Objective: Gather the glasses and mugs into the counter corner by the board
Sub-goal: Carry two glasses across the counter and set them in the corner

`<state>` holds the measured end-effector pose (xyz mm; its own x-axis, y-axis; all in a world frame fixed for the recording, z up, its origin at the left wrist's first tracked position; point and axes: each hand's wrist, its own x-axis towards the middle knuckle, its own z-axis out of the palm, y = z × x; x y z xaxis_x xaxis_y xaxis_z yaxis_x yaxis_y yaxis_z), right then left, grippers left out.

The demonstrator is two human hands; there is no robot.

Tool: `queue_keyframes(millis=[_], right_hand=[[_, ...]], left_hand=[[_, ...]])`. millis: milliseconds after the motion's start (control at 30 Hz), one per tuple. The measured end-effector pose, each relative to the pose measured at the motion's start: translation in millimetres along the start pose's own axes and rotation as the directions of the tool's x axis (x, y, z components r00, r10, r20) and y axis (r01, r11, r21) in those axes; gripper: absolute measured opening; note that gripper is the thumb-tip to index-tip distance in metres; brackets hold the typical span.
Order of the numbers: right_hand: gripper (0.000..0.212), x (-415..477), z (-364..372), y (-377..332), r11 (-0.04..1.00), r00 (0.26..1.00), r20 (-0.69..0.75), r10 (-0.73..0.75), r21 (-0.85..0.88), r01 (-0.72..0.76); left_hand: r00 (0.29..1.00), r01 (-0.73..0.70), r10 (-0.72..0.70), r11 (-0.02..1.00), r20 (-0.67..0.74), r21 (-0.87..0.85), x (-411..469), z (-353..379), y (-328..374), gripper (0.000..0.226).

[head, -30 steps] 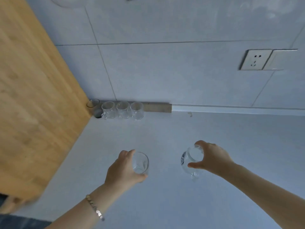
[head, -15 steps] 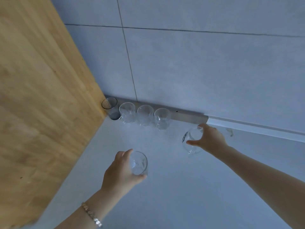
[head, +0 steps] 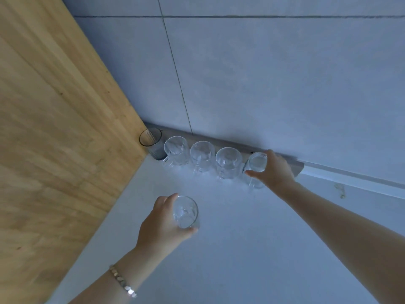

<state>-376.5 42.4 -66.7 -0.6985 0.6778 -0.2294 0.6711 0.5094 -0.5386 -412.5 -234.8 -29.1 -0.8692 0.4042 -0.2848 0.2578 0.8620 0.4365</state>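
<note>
A dark grey tumbler [head: 151,141] stands in the counter corner against the wooden board [head: 54,128]. Three clear glass mugs [head: 202,157] line up to its right along the wall. My right hand [head: 274,170] grips a clear glass [head: 255,170] by its rim at the right end of that row, low over or on the counter. My left hand [head: 163,224] holds another clear glass [head: 185,212] nearer to me, in front of the row.
The pale counter [head: 230,249] meets a grey tiled wall [head: 263,84] along a grey trim strip [head: 295,165]. The wooden board fills the left side. A small stain [head: 340,190] marks the counter at the right.
My right hand has carried its glass forward and left to the end of the mug row. My left hand and its glass have moved slightly toward the corner.
</note>
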Motion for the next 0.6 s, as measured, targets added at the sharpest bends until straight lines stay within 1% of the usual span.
queue_keyframes(millis=[100,167,233,300,367,433,500,600], right_hand=[[0.081,-6.5,6.3,1.1,0.999,1.000,-0.015,0.025,0.048,-0.024],[0.086,-16.1,6.9,1.8,0.998,0.998,0.004,0.058,0.016,-0.058],[0.085,-29.8,4.5,4.3,0.994,0.995,0.028,0.097,-0.062,-0.095],[0.076,-46.7,2.3,7.7,0.979,0.990,0.063,0.130,-0.165,-0.118],[0.062,-65.4,0.9,9.1,0.950,0.977,0.134,0.164,-0.288,-0.120],[0.047,-84.8,3.3,7.8,0.926,0.962,0.204,0.181,-0.364,-0.097],[0.039,-103.0,10.4,4.2,0.922,0.951,0.248,0.182,-0.378,-0.078],[0.034,-130.5,20.9,-10.3,0.924,0.950,0.238,0.204,-0.369,-0.106]], left_hand=[[1.000,0.010,-0.010,1.000,-0.002,-0.012,-3.3,-2.2,-6.5,0.082],[1.000,0.010,-0.011,1.000,-0.002,-0.016,-5.6,-5.4,-13.3,0.082],[1.000,0.020,-0.020,1.000,0.008,-0.023,-6.4,-9.5,-21.7,0.083],[0.999,0.034,-0.033,0.999,0.019,-0.034,-3.0,-14.6,-33.8,0.083],[0.999,0.037,-0.036,0.999,0.032,-0.033,6.8,-21.6,-48.5,0.084],[0.999,0.017,-0.016,0.999,0.028,-0.033,22.3,-31.9,-62.7,0.085],[1.000,0.008,-0.007,0.999,0.013,-0.033,43.9,-44.9,-75.1,0.084],[0.999,0.037,-0.037,0.999,-0.008,-0.026,84.1,-64.9,-93.0,0.075]])
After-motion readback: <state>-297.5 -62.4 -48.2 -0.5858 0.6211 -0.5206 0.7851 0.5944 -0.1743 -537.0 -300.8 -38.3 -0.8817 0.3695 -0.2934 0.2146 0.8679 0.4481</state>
